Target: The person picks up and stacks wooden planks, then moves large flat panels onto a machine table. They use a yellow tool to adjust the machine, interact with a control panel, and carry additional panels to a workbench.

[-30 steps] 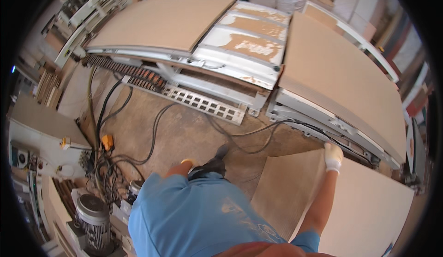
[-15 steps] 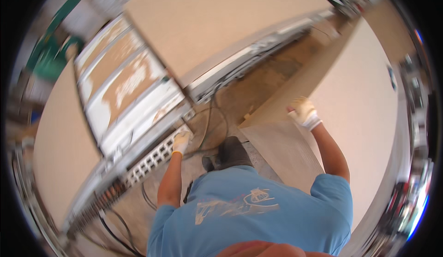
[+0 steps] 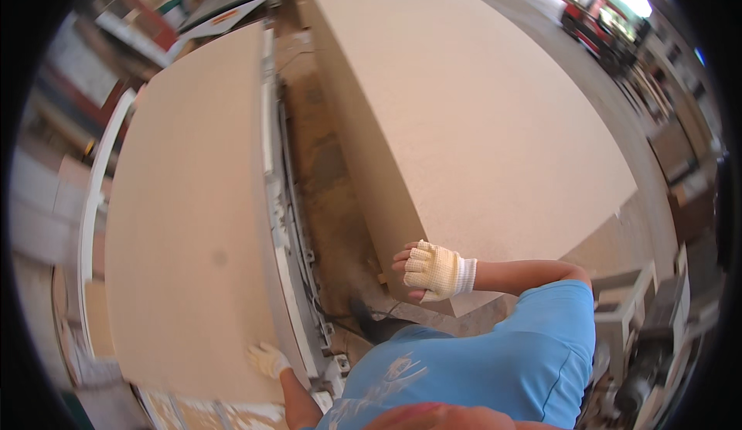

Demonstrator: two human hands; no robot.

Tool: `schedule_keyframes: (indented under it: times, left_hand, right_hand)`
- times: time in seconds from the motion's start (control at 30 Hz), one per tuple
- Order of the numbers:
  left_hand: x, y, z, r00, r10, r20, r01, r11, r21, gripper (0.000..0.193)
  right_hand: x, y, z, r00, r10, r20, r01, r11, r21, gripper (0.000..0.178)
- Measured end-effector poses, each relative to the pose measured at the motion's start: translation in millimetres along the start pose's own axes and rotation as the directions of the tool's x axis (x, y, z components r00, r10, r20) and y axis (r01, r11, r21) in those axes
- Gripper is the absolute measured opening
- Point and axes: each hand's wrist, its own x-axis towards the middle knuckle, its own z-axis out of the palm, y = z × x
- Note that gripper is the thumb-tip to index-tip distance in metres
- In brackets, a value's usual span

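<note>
While left hand lies spread on the board left of the stack, right hand half curls at the stack's near corner, grip unclear. Board probably stiff, heavy; best held by edges.

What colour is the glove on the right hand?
The glove is pale yellow, its cuff white; head view.

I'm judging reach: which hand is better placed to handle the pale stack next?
Likely the right hand: it's close by the pale stack, while the left hand is away over the tan board at left.
</note>
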Motion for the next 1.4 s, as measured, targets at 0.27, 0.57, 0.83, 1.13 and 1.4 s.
schedule_keyframes:
  times: [0.27, 0.57, 0.83, 1.13, 1.4]
  left_hand:
    - [34.4, 34.2, 20.9, 0.999, -0.027, -0.029, 0.031, 0.986, 0.163, 0.057]
    - [154.8, 151.8, 59.5, 0.991, -0.126, -0.036, 0.128, 0.989, 0.076, 0.055]
    - [231.6, 179.4, 57.3, 0.809, -0.586, 0.055, 0.579, 0.809, 0.097, 0.053]
    - [400.8, 377.8, 71.2, 0.857, -0.487, 0.168, 0.494, 0.870, 0.003, 0.050]
    - [583.9, 677.3, 94.0, 0.996, 0.090, 0.014, -0.089, 0.993, -0.083, 0.052]
  right_hand:
    - [20.0, -5.7, -13.8, 0.773, 0.564, -0.289, -0.608, 0.789, -0.086, 0.041]
    - [85.4, 161.5, -51.3, 0.586, 0.653, -0.479, -0.792, 0.586, -0.170, 0.043]
    - [244.1, 492.9, -114.3, 0.493, 0.716, -0.494, -0.864, 0.468, -0.184, 0.041]
    - [295.8, 646.5, -156.8, 0.524, 0.769, -0.366, -0.851, 0.461, -0.252, 0.039]
    - [303.8, 656.0, -169.7, 0.431, 0.829, -0.357, -0.902, 0.395, -0.173, 0.042]
